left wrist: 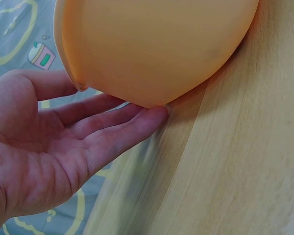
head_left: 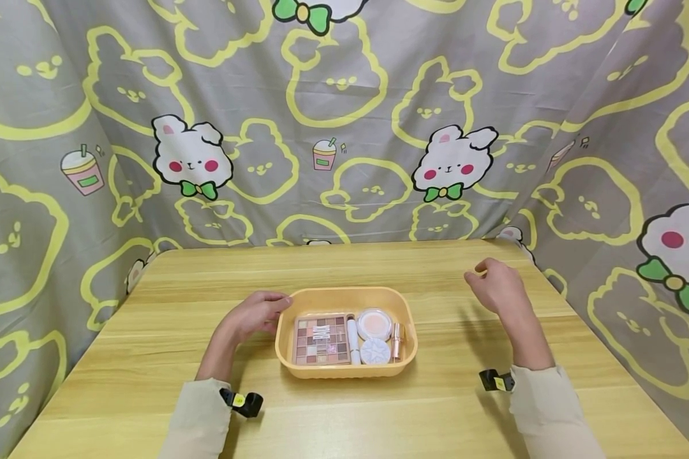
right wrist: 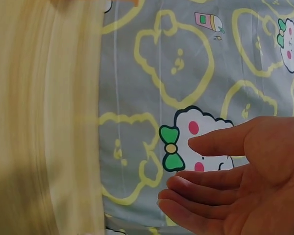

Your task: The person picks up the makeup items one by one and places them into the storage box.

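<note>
The tray (head_left: pixel 344 371) stands on the table (head_left: pixel 436 408), its left end grasped by the left hand (head_left: pixel 255 317), thumb at the rim and fingers against the lower outside. Contents observed, left to right: a palette (head_left: pixel 321 350), a white tube (head_left: pixel 353 341), two round compacts (head_left: pixel 374 325), one behind the other, and a lipstick (head_left: pixel 397 341). The right hand (head_left: pixel 498 287) is empty, fingers loosely bent, over the table's right side, well apart from the tray.

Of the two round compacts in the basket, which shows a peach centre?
In the basket, the back compact: its pale rim circles a peach disc, while the front compact has a whitish, patterned top.
</note>
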Demonstrator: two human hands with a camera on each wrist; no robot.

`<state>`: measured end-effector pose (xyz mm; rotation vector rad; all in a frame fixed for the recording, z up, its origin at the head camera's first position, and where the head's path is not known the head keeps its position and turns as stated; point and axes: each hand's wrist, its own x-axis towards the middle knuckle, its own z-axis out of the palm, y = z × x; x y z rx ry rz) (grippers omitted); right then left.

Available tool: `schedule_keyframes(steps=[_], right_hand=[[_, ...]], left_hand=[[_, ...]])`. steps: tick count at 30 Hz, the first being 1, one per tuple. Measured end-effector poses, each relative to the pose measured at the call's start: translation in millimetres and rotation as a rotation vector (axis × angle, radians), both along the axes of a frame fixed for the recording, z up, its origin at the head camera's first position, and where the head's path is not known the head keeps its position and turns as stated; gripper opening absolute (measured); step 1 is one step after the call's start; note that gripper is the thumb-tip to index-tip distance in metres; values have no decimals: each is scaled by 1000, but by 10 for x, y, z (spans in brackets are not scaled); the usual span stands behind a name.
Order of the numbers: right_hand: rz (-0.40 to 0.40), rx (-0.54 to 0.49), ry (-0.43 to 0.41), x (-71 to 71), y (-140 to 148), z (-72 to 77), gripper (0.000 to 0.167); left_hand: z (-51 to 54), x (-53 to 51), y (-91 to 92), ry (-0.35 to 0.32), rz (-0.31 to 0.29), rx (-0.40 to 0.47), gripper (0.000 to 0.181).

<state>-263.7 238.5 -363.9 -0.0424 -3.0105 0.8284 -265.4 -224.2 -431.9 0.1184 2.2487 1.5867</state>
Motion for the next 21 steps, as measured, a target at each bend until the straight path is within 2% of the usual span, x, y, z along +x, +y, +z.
schedule_keyframes(steps=[10,17,21], right_hand=[[3,6,-28,-29,34,-58,55],[2,21,-40,-47,87,-100,55],[-8,42,-61,-75,119,-134,58]], left_hand=[[-1,12,-4,-1,-4,9,53],[3,4,-1,-10,30,-5,50],[5,5,-4,-6,24,-6,51]])
